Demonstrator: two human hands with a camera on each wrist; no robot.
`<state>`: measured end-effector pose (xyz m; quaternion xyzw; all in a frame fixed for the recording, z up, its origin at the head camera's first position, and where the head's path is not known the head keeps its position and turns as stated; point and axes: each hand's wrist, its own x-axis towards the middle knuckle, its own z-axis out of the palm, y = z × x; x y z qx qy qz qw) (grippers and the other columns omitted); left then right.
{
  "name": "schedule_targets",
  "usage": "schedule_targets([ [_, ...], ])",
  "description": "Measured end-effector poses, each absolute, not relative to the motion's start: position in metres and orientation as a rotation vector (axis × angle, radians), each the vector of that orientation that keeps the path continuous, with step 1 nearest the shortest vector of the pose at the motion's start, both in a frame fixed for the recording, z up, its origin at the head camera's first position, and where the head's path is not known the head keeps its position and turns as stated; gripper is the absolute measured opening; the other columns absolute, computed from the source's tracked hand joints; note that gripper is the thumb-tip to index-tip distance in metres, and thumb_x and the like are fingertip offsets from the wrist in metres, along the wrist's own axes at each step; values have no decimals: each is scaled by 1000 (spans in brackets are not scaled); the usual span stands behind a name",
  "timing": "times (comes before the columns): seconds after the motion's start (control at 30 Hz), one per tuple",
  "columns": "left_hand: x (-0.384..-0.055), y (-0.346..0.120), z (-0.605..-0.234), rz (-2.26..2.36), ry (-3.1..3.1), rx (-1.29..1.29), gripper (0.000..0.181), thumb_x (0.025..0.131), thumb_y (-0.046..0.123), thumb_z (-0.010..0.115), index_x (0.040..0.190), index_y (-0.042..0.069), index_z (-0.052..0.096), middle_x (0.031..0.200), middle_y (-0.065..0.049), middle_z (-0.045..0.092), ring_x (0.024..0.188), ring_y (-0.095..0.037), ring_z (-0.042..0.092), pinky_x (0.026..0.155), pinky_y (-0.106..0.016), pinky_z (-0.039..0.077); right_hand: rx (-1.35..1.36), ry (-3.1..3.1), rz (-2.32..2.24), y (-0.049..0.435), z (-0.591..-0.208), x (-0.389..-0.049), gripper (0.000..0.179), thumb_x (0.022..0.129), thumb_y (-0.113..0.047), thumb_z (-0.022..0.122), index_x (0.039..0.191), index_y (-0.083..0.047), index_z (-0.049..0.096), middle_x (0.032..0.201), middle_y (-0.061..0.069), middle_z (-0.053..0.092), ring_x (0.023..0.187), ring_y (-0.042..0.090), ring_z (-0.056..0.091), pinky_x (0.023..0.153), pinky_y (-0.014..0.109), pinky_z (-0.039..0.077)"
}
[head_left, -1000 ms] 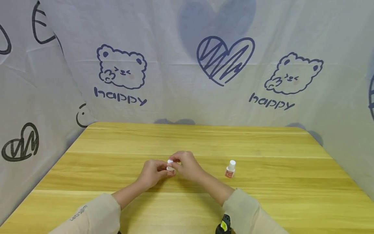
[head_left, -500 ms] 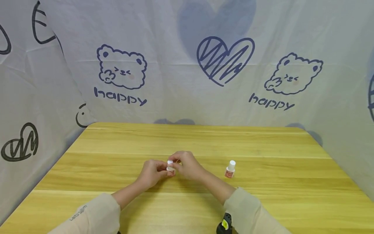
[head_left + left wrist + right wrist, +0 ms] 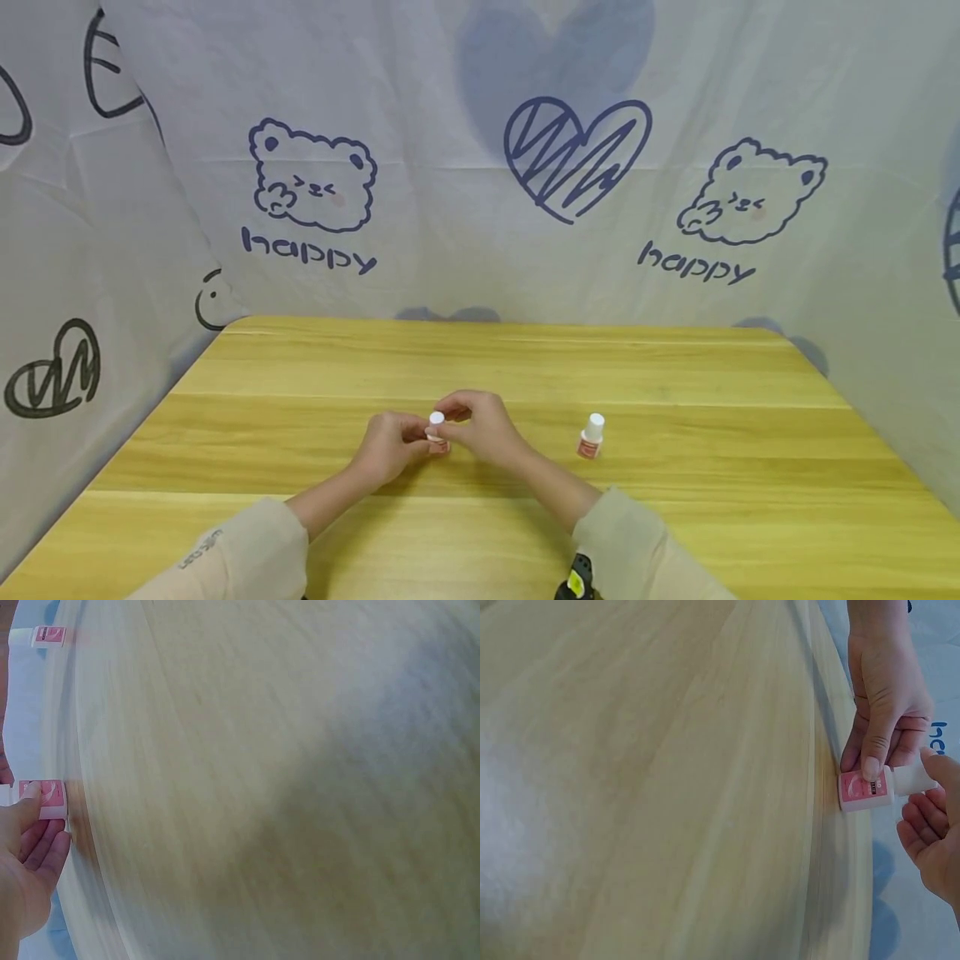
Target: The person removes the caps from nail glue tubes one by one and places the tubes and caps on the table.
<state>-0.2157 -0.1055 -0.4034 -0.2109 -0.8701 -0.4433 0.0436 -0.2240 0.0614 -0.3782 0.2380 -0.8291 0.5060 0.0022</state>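
Note:
A small white bottle with a pink label [image 3: 853, 793] stands upright on the table, its white cap [image 3: 437, 418] on top. My left hand [image 3: 386, 450] holds the bottle's body, thumb over the label and fingers on the far side. At the cap is my right hand [image 3: 483, 429], its thumb across the near side and the index finger behind it; the other fingers [image 3: 916, 825] are loosely bent. The right fingers partly hide the bottle in the head view. A second, similar capped bottle [image 3: 591, 437] stands upright to the right, apart from both hands.
The wood-grain table [image 3: 675, 517] reaches back to a pale printed cloth [image 3: 450, 233] hanging behind it. Another cloth [image 3: 67, 233] hangs along the left side. A black strap with a yellow patch [image 3: 576, 582] shows under the right sleeve.
My right thumb has slid left across the front of the cap, and the index finger has shifted slightly, showing more of the cap's top. My left hand and the second bottle keep their places.

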Motion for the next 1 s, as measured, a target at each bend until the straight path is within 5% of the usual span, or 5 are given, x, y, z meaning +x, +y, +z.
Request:
schedule_targets([
  [0.33,-216,-106,-404,-1366,-2673,-638,14,77,12,74,87,2,74,81,-11,73,70,-16,70,59,-15,53,627,-2540,1718,59,-373,-216,12,82,-4,69,89,6,69,85,20,69,74,25,65,61,13,49],
  [0.47,-217,-107,-402,-1384,-2679,-643,16,76,13,74,88,2,74,81,-11,73,72,-16,70,60,-16,54,637,-2555,1681,60,-383,-223,14,82,-10,71,89,1,71,85,15,70,73,16,65,62,15,50],
  [1.0,-218,-108,-403,-1400,-2655,-692,19,77,15,74,89,0,74,82,-12,73,74,-19,71,61,-17,55,777,-2611,1662,64,-378,-224,16,87,-7,64,97,3,70,94,17,70,80,19,65,67,15,49],
])
